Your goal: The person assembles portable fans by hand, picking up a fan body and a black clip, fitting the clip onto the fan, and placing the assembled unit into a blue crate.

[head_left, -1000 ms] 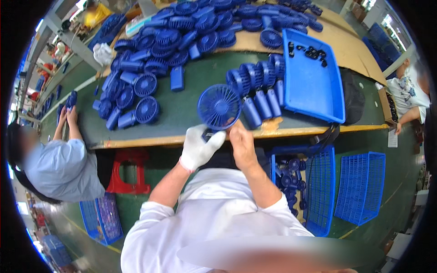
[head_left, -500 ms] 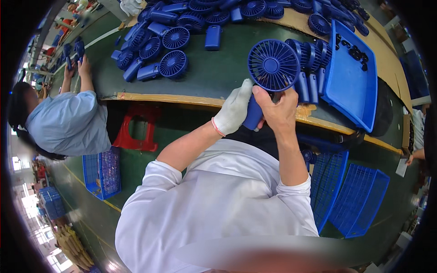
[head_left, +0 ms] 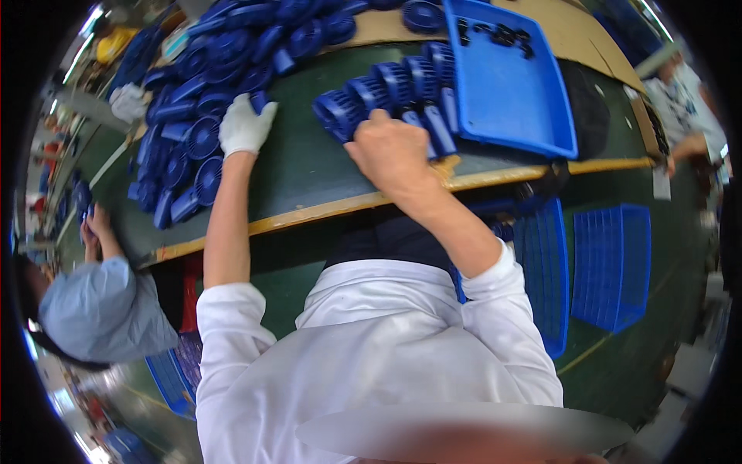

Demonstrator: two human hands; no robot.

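Note:
My right hand point(head_left: 392, 151), bare, is closed on a blue handheld fan point(head_left: 335, 113), whose round grille sticks out past the fingers. The handle is hidden beneath the palm. That fan is at the left end of a row of similar fans point(head_left: 393, 83) lying on the green table. My left hand point(head_left: 246, 127), in a white glove, is at the right side of a large heap of blue fans point(head_left: 202, 138). Its thumb and fingers are around the blue handle of one fan point(head_left: 260, 100); the rest of that fan is hard to make out.
A blue tray point(head_left: 514, 93) with several small black parts point(head_left: 506, 35) stands right of the row. Cardboard point(head_left: 576, 39) covers the table's far side. Blue crates point(head_left: 610, 267) stand below on the right. A co-worker in a light blue shirt point(head_left: 104, 313) sits at left.
My hands have parted. The right one has laid the fan it shared with the left beside the row. The gloved left hand has moved left to the heap. The view has turned.

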